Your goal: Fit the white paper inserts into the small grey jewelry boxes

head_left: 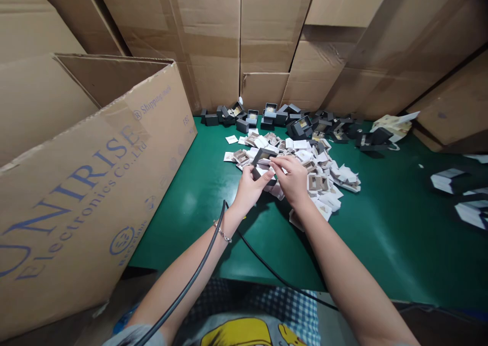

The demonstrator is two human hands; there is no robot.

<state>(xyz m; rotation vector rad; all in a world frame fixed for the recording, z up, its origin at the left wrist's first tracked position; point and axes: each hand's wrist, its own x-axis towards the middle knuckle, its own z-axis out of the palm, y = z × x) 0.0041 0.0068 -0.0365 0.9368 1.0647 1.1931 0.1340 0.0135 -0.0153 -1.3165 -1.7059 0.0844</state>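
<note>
My left hand (249,186) and my right hand (293,179) meet over the green table (381,234), both closed on one small dark box (263,156) with a pale insert. The left thumb and fingers grip its lower side. The right fingers pinch its upper right edge. Just behind and to the right of the hands lies a heap of white and tan card inserts (320,176). A row of several small dark boxes (293,120), some open with pale contents, stands farther back.
A big cardboard carton (87,183) printed in blue stands open at the left. Cardboard sheets (267,41) wall the back. Dark and white pieces (461,193) lie at the right edge. A black cable (213,249) crosses my left forearm.
</note>
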